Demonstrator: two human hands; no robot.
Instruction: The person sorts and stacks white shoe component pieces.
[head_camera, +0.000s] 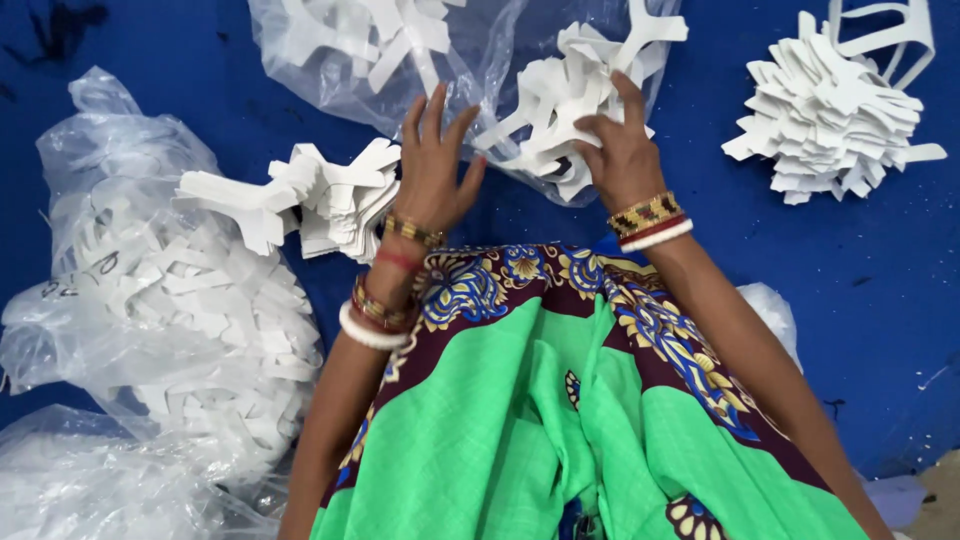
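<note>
Over blue cloth (860, 300), both hands, left hand (432, 165) spread, right hand (622, 150) curled, touch white cutouts (545, 110).

Matt white cutouts (560, 100); glossy plastic bag (300, 60)

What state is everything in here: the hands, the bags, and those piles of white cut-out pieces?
left hand: open, fingers spread, empty
right hand: fingers resting on the middle pile
middle pile: loose, lying on an opened clear bag
left stack: fanned out, on the blue surface
right stack: fanned out, untouched
top clear bag: open, pieces inside
left clear bag: full of pieces
</note>
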